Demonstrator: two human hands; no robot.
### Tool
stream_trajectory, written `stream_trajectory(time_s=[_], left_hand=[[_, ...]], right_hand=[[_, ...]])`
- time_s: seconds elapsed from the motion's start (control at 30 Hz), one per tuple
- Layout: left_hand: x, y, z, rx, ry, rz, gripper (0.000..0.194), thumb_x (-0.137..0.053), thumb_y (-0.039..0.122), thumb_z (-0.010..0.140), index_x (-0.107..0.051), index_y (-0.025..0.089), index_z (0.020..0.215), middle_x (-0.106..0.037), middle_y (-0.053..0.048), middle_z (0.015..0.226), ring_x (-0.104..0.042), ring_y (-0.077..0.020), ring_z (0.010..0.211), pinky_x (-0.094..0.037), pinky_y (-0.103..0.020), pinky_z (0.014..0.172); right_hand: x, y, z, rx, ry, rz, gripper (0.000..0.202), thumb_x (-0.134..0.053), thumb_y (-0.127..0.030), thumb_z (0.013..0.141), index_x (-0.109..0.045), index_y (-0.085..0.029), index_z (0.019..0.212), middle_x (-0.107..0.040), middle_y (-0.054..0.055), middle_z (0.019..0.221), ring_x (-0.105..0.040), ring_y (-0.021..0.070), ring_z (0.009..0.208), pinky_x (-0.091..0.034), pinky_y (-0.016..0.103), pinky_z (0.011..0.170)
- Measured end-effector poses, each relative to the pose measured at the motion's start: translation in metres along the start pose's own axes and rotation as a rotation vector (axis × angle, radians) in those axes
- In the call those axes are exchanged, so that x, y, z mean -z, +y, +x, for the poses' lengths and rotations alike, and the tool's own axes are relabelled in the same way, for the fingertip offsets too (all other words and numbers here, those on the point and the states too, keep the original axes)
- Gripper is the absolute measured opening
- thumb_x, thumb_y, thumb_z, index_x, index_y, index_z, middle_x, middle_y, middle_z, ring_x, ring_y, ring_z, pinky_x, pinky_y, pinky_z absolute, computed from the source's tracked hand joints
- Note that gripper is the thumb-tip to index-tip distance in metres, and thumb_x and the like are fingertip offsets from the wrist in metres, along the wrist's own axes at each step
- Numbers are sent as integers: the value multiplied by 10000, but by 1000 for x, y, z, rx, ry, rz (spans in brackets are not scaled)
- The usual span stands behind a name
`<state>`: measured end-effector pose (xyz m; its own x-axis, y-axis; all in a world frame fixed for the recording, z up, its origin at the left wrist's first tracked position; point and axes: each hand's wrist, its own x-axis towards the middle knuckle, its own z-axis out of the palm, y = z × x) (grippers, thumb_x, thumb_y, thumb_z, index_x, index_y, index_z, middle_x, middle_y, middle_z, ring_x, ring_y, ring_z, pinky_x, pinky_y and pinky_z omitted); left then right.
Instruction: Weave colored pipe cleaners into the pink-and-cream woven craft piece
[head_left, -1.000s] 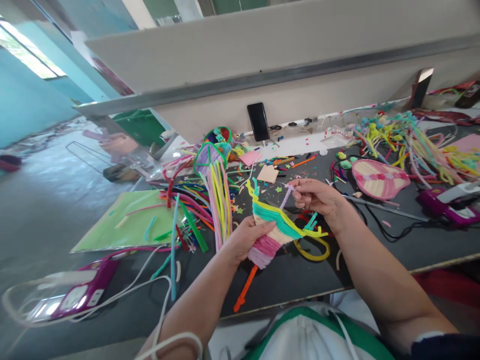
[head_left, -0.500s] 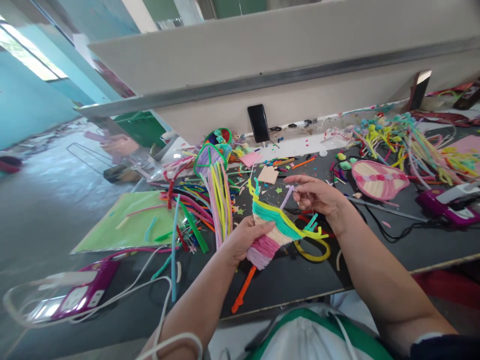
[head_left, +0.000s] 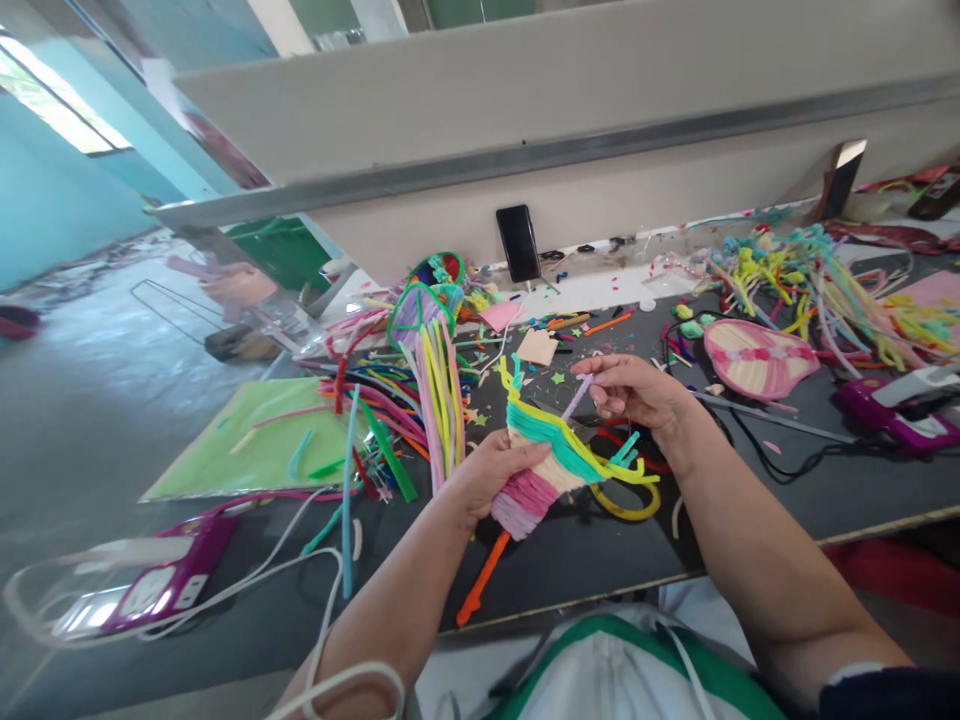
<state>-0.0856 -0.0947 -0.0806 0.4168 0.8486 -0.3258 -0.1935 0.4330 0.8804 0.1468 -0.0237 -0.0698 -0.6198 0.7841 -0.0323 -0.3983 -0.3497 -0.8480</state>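
Note:
My left hand (head_left: 495, 475) grips a striped pipe-cleaner panel (head_left: 559, 445), thumb on its front and fingers behind. The panel has yellow, teal, cream, pink and lilac bands, with loose yellow and teal ends sticking out at both upper corners. From its lower end an orange pipe-cleaner stem (head_left: 484, 580) points down toward the table edge. A short lilac pipe cleaner (head_left: 576, 400) rises from the panel's upper edge. The fingertips of my right hand (head_left: 634, 392) are closed around its top end. Under the panel's right side lies a yellow loop (head_left: 630, 510), partly covered.
Loose pipe cleaners (head_left: 435, 400) and a green sheet (head_left: 247, 450) lie to the left. A purple device (head_left: 165, 580) with a white cord stands near left; another purple device (head_left: 900, 410) is at right. A pink oval piece (head_left: 761, 360) and a phone (head_left: 517, 245) lie beyond.
Almost nothing differs. My right hand has shifted very slightly, still at the lilac pipe cleaner's tip, and the orange stem's lower end has swung a little left.

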Motion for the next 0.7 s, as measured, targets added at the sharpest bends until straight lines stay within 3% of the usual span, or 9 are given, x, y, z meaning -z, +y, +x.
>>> stream_trajectory(time_s=[0.57,0.7], left_hand=[[-2,1,-1,9,25,12,311,-775,270,661,-720,122,929,-736,-91,898,-698,-222,809,-517,-341,851],[-3,3,-1,-5,59,-6,325,-780,288,654,-713,120,925,-735,-100,907,-697,-234,818,-530,-337,814]], right_hand=[[1,5,2,24,-38,17,291,-626,-124,769,-623,-126,1060,-660,-4,640,-493,37,403,-492,194,512],[1,-2,-1,26,13,-18,350,-621,-199,806,-587,-148,1150,-700,32,705,-599,85,477,-518,212,528]])
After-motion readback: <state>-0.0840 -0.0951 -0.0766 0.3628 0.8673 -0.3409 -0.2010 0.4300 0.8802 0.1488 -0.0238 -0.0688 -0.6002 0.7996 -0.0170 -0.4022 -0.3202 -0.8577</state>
